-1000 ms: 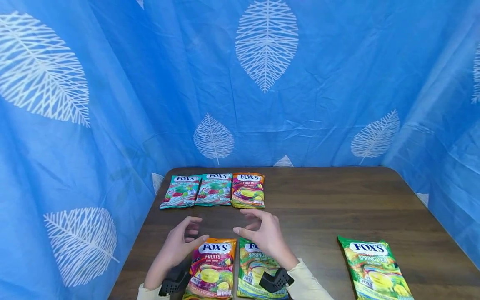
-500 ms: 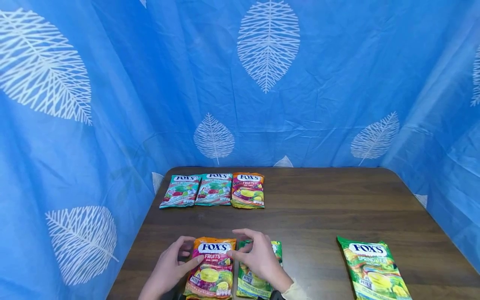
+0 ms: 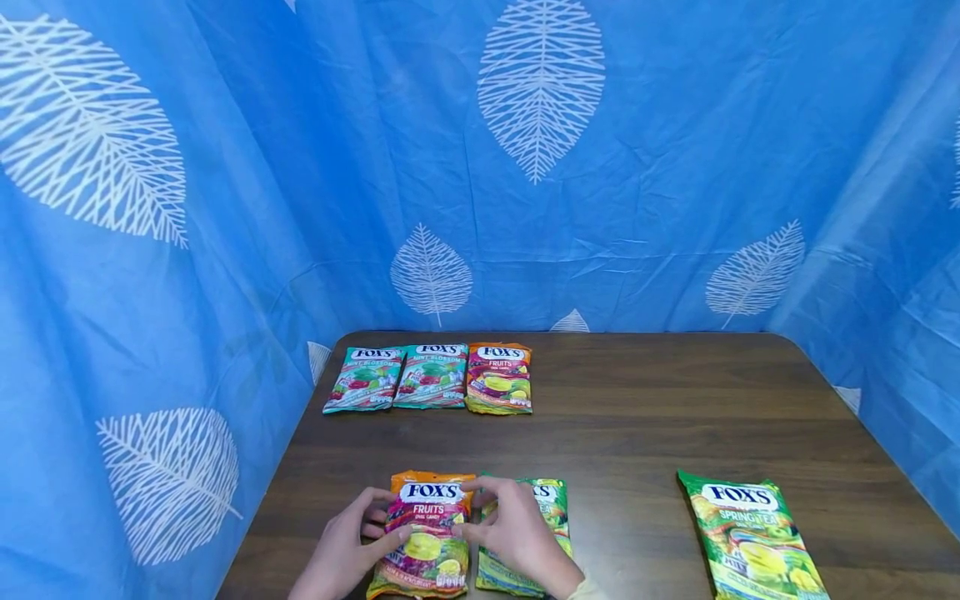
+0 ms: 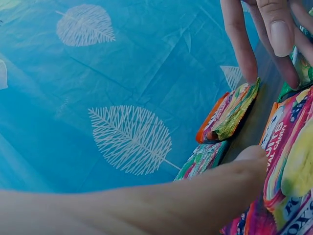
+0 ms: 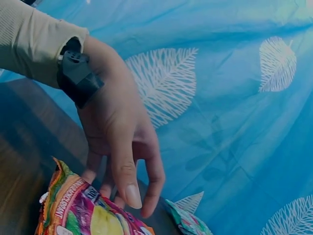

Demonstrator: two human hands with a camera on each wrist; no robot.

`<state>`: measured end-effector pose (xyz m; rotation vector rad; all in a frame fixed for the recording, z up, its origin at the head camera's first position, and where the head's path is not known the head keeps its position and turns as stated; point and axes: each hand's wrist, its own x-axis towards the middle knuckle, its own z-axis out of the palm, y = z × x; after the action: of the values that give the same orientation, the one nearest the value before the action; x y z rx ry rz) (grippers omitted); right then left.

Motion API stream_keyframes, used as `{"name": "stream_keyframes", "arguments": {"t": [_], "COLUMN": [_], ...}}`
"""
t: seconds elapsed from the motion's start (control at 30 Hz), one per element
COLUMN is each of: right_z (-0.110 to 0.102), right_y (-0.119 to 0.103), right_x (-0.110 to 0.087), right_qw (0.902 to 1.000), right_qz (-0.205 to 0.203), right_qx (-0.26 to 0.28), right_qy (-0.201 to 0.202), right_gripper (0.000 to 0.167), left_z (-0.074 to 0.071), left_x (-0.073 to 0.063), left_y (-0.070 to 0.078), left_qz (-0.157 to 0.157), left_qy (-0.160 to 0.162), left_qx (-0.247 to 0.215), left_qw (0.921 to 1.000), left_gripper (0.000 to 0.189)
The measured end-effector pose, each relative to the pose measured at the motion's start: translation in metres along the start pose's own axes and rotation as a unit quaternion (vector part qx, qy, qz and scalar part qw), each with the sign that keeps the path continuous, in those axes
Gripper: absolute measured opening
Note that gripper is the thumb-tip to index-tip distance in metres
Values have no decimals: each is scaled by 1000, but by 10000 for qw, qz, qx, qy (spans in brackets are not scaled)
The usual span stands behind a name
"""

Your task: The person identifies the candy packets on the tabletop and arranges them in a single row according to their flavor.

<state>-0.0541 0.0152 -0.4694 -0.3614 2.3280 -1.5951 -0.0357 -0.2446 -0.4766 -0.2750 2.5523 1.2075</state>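
An orange and magenta Fox's Fruits candy bag point(image 3: 427, 542) lies near the table's front, between both hands. My left hand point(image 3: 348, 537) is at its left edge, the thumb over the bag's face in the head view. At the right edge, my right hand point(image 3: 510, 525) reaches in with its thumb near the border. In the left wrist view the right hand's fingers point(image 4: 239, 44) look fairly straight; in the right wrist view the left hand point(image 5: 122, 132) has its fingers loosely extended. Whether the fingertips press the bag is hard to tell. A green Spring Tea bag point(image 3: 551, 517) lies partly under the right hand.
At the back left, two teal Mint Blossom bags point(image 3: 365, 381) point(image 3: 431, 377) and another Fruits bag point(image 3: 498, 379) lie in a row. A second Spring Tea bag point(image 3: 753, 537) is at the right front. Blue leaf-print cloth point(image 3: 637, 167) hangs round the wooden table point(image 3: 637, 400).
Both hands have come down and toward the person, from above the front bags to the sides of the near Fruits bag. The bags themselves show no clear movement.
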Motion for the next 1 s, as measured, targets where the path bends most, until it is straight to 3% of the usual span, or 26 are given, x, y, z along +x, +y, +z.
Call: {"name": "stream_keyframes", "arguments": {"t": [0.37,0.67,1.0], "right_z": [12,18,21], "right_y": [1,1,2], "right_x": [2,5,6], "right_qw": [9978,9935,9957], "right_qz": [131,1,168], "right_qx": [-639,-1134,-910], "right_qy": [-87,-24,-80], "right_gripper": [44,39,46], "left_z": [3,6,9], "left_x": [-1,0,1], "left_y": [-3,-2,-1], "left_qz": [37,176,248], "left_qy": [-45,56,114], "left_qx": [-87,-13,22], "left_qw": [9999,9998,9996], "left_gripper": [54,49,45]}}
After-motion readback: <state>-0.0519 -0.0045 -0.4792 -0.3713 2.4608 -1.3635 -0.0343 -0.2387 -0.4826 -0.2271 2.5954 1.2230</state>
